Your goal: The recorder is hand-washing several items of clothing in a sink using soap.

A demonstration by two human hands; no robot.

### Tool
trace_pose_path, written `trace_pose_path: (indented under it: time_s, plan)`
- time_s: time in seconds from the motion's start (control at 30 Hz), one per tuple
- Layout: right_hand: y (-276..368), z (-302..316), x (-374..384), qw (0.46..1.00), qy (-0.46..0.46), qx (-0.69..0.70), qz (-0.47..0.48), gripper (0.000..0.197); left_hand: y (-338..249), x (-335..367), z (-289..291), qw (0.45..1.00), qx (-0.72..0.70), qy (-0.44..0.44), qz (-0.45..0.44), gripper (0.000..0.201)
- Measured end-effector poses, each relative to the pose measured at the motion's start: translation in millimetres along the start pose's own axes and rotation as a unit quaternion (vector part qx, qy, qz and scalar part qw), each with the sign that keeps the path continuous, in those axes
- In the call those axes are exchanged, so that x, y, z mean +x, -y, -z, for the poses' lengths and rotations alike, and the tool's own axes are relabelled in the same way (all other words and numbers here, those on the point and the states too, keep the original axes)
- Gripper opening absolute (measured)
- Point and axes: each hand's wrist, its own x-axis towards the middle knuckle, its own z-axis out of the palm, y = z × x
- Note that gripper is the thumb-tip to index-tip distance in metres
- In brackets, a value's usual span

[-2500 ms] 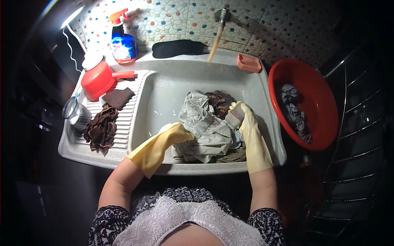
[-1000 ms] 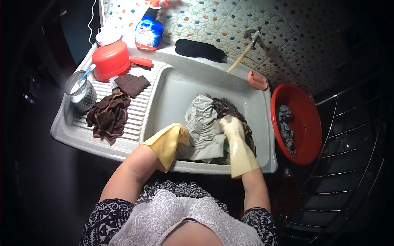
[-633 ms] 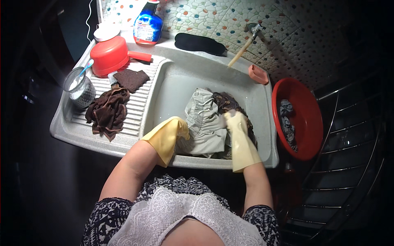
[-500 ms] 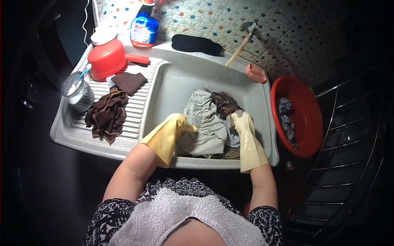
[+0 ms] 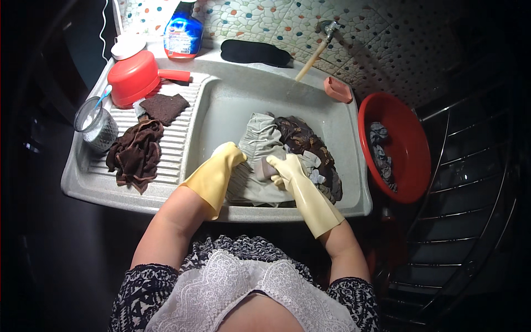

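Observation:
A pale grey-green garment [image 5: 259, 135] with a gathered elastic band is spread in the grey sink [image 5: 218, 105]. My left hand [image 5: 229, 156], in a yellow rubber glove, is closed on the garment's left edge, its fingertips partly hidden. My right hand [image 5: 286, 170], gloved in paler yellow, grips a brownish bar of soap [image 5: 265, 168] against the cloth. Beside the garment on the right lies a heap of dark patterned wet clothes [image 5: 304, 138], with a small light grey cloth [image 5: 313, 166] on it.
On the ribbed drainboard stand a red dipper [image 5: 133, 77], a glass jar [image 5: 98, 127], a brown scouring pad [image 5: 165, 108] and a crumpled brown cloth [image 5: 135, 157]. Behind are a blue spray bottle [image 5: 183, 37], a tap [image 5: 326, 33] and a pink soap dish [image 5: 337, 89]. A red basin [image 5: 409, 160] sits right.
My right hand has moved left with the bar of soap, from the dark clothes onto the pale garment. More of the dark heap shows. The whole view has shifted slightly.

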Motion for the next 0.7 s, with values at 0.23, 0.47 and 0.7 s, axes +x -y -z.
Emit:
trace_pose_path:
  time_s: [0.23, 0.47, 0.7]
  plan:
    - [-34, 77, 50, 0.923, -0.194, -0.330, 0.046, 0.029, -37, -31, 20, 0.984, -0.088, 0.099, 0.116, 0.034]
    - [-6, -6, 2, 0.998, -0.037, -0.057, 0.012, 0.045, -18, -33, 18, 0.959, -0.221, 0.109, 0.142, 0.033]
    - [-36, 57, 41, 0.959, -0.108, -0.238, 0.111, 0.041, -43, -41, 23, 0.985, -0.077, 0.113, 0.107, 0.026]
